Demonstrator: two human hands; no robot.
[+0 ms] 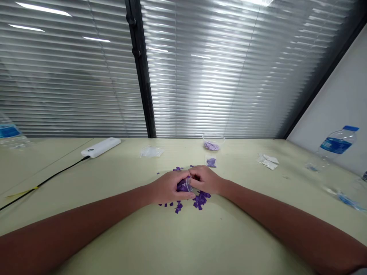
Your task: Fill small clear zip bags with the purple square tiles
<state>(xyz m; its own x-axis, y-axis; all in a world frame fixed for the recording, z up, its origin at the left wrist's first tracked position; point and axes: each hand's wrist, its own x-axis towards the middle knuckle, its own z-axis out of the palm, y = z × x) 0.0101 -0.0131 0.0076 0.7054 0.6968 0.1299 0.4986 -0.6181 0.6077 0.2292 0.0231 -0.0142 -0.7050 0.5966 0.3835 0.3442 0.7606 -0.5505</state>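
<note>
Both hands meet over a scatter of small purple squares [200, 199] on the pale table [183, 236]. My left hand [168, 187] is curled round a small clear bag [185, 185] with purple pieces inside. My right hand [207, 179] is closed against the bag's mouth, fingers pinched together; what they pinch is too small to make out. A filled little bag of purple pieces [211, 162] lies just beyond my hands. Farther back stands a clear plastic cup [213, 141] with pale purple pieces in it.
A white power bank [101, 147] with a black cable [43, 182] lies at the back left. Empty clear bags [151, 151] lie behind my hands, crumpled white wrappers [268, 160] to the right. Water bottles stand at far right [336, 146] and far left [10, 134]. Closed blinds back the table.
</note>
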